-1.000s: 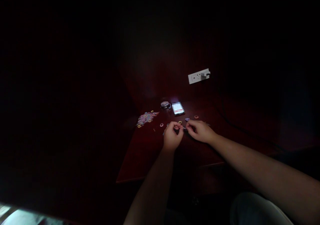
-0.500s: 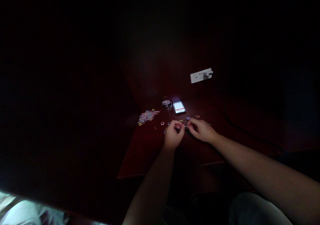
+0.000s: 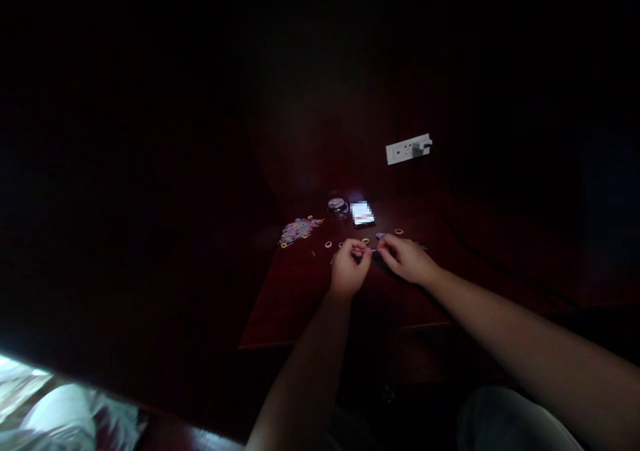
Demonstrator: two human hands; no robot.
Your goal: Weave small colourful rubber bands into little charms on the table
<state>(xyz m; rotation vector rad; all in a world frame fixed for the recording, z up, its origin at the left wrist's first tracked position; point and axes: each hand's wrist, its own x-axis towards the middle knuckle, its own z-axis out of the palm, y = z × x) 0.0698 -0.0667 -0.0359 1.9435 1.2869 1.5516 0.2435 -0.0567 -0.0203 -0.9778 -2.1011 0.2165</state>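
Observation:
My left hand (image 3: 349, 268) is closed in a pinch on one end of a thin pale band (image 3: 373, 251), which looks like a small hair tie. Thumb and fingertips of my right hand (image 3: 405, 259) pinch its other end, so the band spans the short gap between both hands. Just beyond the fingers lie a yellow hair tie (image 3: 365, 241), a purple one (image 3: 381, 236) and a pinkish-orange one (image 3: 399, 231). A pink hair tie (image 3: 329, 245) rests left of my left hand. Fine detail of the band is lost in the dim light.
A heap of small coloured hair ties (image 3: 300, 229) lies at the table's (image 3: 285, 304) left. Behind the hands are a round clear jar (image 3: 337, 205) and a lit phone (image 3: 363, 213). A wall socket (image 3: 409, 149) holds a plug; a dark cable (image 3: 480, 256) runs on the right.
The whole scene has shifted slightly right and up in view. Both hands keep their pinch, and the pale band between them shows as a slightly longer line.

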